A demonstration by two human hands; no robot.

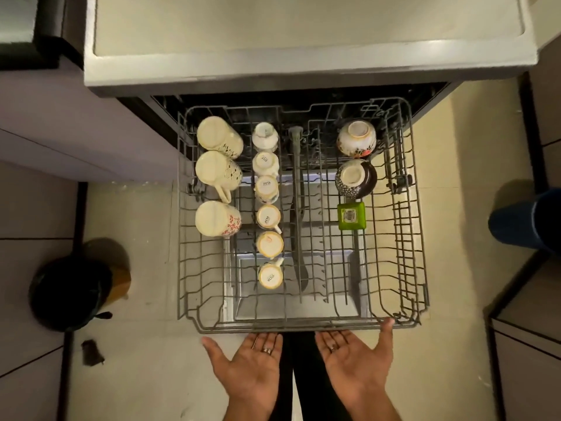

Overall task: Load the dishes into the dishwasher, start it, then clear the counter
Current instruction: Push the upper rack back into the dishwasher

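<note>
- The upper rack (303,325) is pulled fully out of the dishwasher (303,62). Both hands are spread, palms up and holding nothing, at its front edge. The left hand (252,357) sits just below the front rail; the right hand (355,354) has its thumb touching the rail near the front right corner.
- Three tall mugs (217,168) lie tilted along the left edge. A fast shove could roll them against each other, or swing a handle into the wires.
- Six small cups (267,214) stand upside down in a row left of the centre. They sit close together, so a jolt at the end of the travel could knock and chip them.
- Two bowls (355,158) rest upside down near the back right corner, and a green box (351,216) sits just in front of them. The box looks light and loose, and could tip through the wires.
- Pushing mainly from the right corner may skew the rack on its runners and jam it.
- A dark pot (71,291) stands on the floor (145,344) near the rack's front left corner, an easy thing to kick when stepping away.
</note>
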